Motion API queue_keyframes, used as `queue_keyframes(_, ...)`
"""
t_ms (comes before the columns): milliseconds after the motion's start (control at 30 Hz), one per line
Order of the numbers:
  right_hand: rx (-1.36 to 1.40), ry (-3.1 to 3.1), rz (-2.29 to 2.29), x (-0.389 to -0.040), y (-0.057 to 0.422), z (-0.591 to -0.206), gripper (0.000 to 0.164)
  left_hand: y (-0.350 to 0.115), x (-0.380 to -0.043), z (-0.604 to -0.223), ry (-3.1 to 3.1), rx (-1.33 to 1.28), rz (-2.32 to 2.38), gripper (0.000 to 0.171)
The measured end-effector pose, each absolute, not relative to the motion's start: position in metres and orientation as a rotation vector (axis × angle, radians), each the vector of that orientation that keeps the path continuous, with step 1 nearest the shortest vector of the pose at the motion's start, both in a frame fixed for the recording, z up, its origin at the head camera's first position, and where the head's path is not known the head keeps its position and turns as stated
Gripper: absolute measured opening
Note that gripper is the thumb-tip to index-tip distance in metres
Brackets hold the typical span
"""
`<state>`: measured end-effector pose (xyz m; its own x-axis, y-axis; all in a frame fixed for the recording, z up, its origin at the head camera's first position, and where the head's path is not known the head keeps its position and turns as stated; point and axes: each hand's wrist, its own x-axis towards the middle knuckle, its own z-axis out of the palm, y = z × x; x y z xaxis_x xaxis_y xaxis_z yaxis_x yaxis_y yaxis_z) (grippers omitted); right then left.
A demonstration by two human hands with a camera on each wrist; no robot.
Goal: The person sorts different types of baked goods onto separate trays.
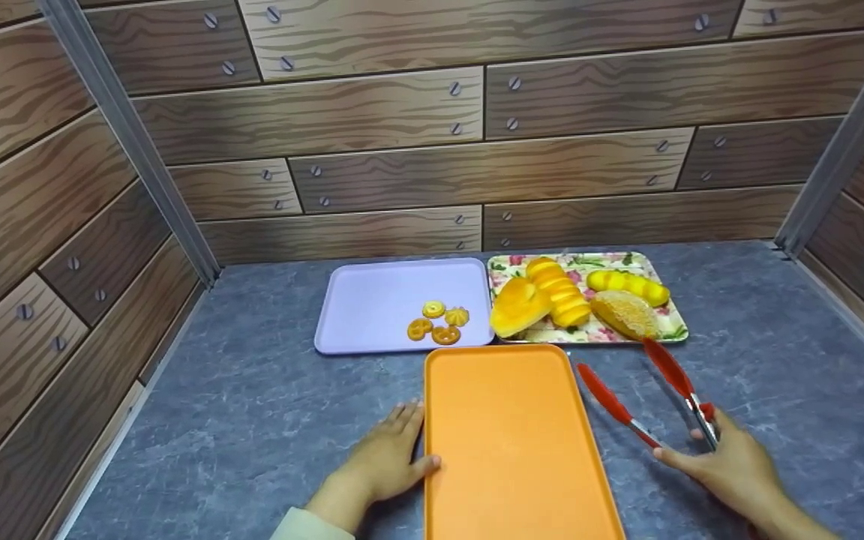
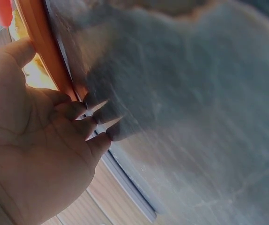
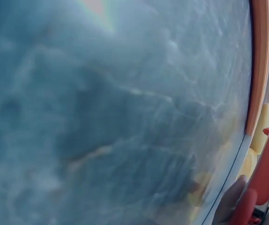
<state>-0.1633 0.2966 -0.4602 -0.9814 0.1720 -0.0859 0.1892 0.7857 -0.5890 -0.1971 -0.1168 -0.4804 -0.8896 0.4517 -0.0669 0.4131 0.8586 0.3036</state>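
Observation:
An orange rectangular tray [image 1: 511, 442] lies lengthwise at the front of the table. My left hand [image 1: 383, 457] rests at its left edge, thumb on the rim and fingers stretched along the side; in the left wrist view, the fingertips [image 2: 99, 140] meet the tabletop. To the right of the tray, my right hand [image 1: 736, 469] holds red-tipped metal tongs [image 1: 676, 367] with their arms spread apart and nothing between them. One tip overlaps the front of a sesame-topped bread roll [image 1: 625, 313]. In the right wrist view, a red handle of the tongs [image 3: 264, 176] shows among my fingers.
Behind the orange tray, a lilac tray [image 1: 372, 307] bears pretzels [image 1: 445, 334] and small cookies [image 1: 457, 316]. Beside it a floral tray [image 1: 676, 328] holds several breads, including a sliced-looking loaf [image 1: 558, 291] and a yellow roll [image 1: 627, 286]. Wood-patterned walls [image 1: 402, 180] enclose the grey table.

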Motion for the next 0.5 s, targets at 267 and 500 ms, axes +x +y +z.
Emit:
queue_keyframes(267, 0.299, 2.953, -0.966, -0.160, 0.299, -0.467, 0.099, -0.116, -0.196, -0.480, 2.896, 0.682, 0.431, 0.077)
queue_keyframes(500, 0.262, 2.996, -0.839, -0.157, 0.301, -0.473, 0.119, -0.115, -0.195, -0.480, 2.903, 0.678, 0.425, 0.077)
